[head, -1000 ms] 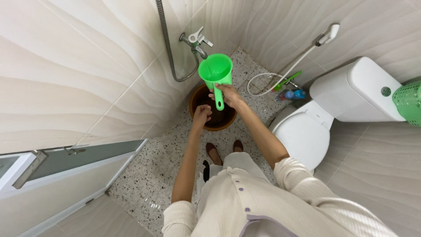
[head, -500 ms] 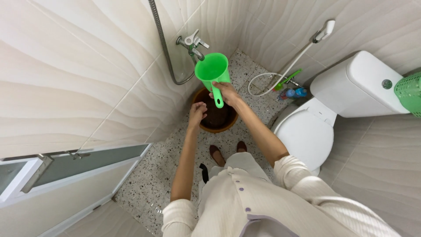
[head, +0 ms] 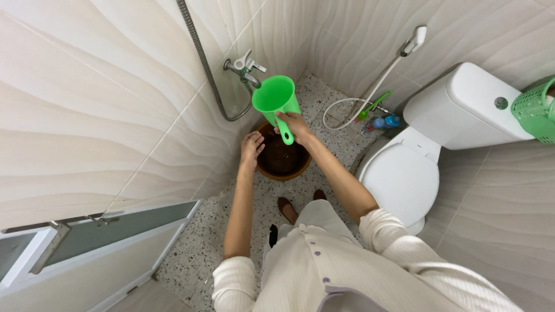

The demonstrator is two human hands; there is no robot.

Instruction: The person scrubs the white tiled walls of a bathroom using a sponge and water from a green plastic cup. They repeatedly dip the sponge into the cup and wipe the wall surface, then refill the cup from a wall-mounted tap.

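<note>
Green plastic fills the right hand (head: 293, 123): its fingers are closed round the handle of the dipper jug (head: 275, 97), which hangs just under the wall tap (head: 245, 65), at about twelve o'clock from the brown bucket (head: 281, 159). Since half a second ago the jug has hardly shifted, staying tilted at the spout. The left hand (head: 252, 147) stays at the bucket's nine o'clock rim, fingers loosely curled and holding nothing. Room is tight: tiled wall runs close at nine and twelve o'clock, the toilet (head: 404, 173) crowds three o'clock, and the spray hose (head: 370, 95) loops at one o'clock. Free floor lies toward six.
</note>
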